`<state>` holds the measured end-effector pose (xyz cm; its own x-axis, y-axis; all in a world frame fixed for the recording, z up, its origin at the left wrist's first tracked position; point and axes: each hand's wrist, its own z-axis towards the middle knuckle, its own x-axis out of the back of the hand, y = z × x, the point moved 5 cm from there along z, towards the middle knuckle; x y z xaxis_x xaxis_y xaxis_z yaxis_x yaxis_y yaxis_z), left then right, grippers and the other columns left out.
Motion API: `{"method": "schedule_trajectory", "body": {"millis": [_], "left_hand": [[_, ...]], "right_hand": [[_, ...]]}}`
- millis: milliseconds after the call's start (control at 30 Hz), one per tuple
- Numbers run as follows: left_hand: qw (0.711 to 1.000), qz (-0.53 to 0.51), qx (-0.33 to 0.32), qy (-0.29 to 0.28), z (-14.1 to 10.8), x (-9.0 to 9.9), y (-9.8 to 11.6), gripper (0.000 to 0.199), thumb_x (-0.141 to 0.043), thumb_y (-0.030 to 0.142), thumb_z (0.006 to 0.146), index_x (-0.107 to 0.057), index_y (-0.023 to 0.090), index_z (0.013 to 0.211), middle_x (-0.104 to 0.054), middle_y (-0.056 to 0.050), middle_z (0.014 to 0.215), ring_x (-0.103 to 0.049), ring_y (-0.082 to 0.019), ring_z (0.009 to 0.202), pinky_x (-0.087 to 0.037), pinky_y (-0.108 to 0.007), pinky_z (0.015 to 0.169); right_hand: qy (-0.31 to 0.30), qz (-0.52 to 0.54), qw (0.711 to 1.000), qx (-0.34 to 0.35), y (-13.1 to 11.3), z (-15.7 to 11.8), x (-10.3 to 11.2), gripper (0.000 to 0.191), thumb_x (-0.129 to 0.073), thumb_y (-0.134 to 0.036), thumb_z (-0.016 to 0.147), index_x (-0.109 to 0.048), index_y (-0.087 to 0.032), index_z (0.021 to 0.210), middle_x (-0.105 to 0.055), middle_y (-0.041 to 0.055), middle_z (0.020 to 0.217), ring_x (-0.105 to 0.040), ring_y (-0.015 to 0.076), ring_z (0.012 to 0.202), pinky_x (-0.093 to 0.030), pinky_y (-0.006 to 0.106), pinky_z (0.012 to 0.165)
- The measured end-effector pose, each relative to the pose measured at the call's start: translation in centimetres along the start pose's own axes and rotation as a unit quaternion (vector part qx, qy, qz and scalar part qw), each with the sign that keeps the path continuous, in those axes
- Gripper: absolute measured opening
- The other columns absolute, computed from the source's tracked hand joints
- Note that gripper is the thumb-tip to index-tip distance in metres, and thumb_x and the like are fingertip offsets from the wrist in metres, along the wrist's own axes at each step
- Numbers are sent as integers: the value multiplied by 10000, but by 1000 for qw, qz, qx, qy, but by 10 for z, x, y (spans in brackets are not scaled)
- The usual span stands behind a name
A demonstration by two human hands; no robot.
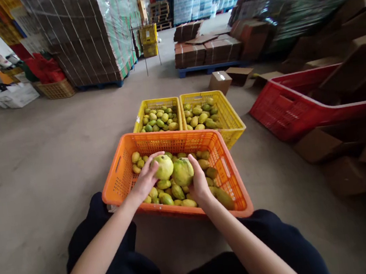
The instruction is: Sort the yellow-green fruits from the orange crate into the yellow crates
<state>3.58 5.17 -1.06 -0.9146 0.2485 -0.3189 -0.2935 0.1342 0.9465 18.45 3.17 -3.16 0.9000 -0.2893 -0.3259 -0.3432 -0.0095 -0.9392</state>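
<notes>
My left hand (147, 178) is closed round the left side of a pale green papaya (163, 167). A second, yellow-green papaya (183, 172) is gripped in my right hand (198, 181), its thumb up along the fruit's right side. Both fruits are held side by side over an orange plastic crate (169, 135), blunt ends facing up. Inside that crate lie several more yellow and green papayas (166, 198), partly hidden by my hands. A larger, longer papaya (224, 198) rests at its right front corner.
Behind the orange crate stand two yellow crates (232, 112) of similar fruit. A red crate (273, 113) with cardboard in it is at the right, among open cardboard boxes (321, 148). Wrapped pallet stacks (83, 37) and flat cardboard bundles (223, 49) stand farther back.
</notes>
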Motion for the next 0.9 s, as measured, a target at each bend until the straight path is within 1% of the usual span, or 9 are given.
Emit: {"method": "schedule_trajectory", "body": {"millis": [33,100,167,233,533,633,733,800,900], "left_hand": [[999,-33,8,17,1,-1,-1,531,-614,633,743,-663,202,1050,-666,-92,1141,-624,-264,1064,-514,-352,862],[995,-68,7,76,2,-1,-6,486,-473,617,800,-684,183,860,-704,-91,1025,-654,-260,1002,-529,-357,825],[988,-72,-13,133,2,0,-9,404,-455,529,786,-658,185,729,-718,-80,934,-673,-251,953,-535,-355,810],[985,-68,-31,157,2,0,-8,334,-458,458,765,-645,193,686,-722,-68,882,-681,-242,923,-535,-350,805],[985,-26,-126,118,1,-14,21,330,-465,356,798,-703,189,643,-718,-58,746,-676,-223,793,-509,-339,780],[981,-15,-151,118,-2,-15,25,318,-476,313,806,-738,193,672,-738,-57,782,-679,-230,848,-499,-348,839],[978,0,-182,104,-4,-14,29,310,-478,281,799,-768,196,727,-756,-55,885,-669,-240,967,-464,-363,949],[979,0,-178,99,-4,-11,29,319,-471,276,796,-768,196,711,-756,-52,872,-671,-234,942,-469,-355,932],[982,-16,-151,114,-3,-7,27,326,-468,287,787,-746,195,642,-740,-47,761,-667,-210,807,-492,-325,825]], "right_hand": [[16,14,1000,-5,3,0,0,494,-529,-655,777,-661,-182,820,-698,33,763,-670,221,799,-534,308,701],[30,34,999,-10,9,-2,-2,457,-538,-618,785,-674,-181,775,-703,36,755,-671,227,794,-531,322,731],[30,30,999,16,9,-6,-6,400,-563,-557,791,-685,-179,745,-711,36,765,-668,226,790,-522,328,765],[39,14,998,57,4,-9,-8,351,-574,-500,796,-695,-178,729,-718,37,779,-663,225,790,-515,329,781],[31,-71,970,229,-48,-22,-9,347,-468,-390,871,-726,-199,739,-731,40,799,-669,239,812,-497,344,784],[5,-107,963,249,-50,-24,-10,338,-463,-392,882,-731,-208,787,-739,46,846,-675,251,863,-498,359,814],[-24,-99,963,248,-45,-24,-12,328,-461,-389,892,-733,-206,910,-744,51,909,-677,253,897,-492,376,859],[-39,-91,966,240,-41,-24,-14,336,-447,-379,911,-736,-207,919,-744,48,915,-678,246,894,-490,369,858],[-48,-98,964,243,-38,-26,-16,359,-436,-366,927,-744,-211,829,-743,42,871,-676,232,866,-493,337,805]]}}
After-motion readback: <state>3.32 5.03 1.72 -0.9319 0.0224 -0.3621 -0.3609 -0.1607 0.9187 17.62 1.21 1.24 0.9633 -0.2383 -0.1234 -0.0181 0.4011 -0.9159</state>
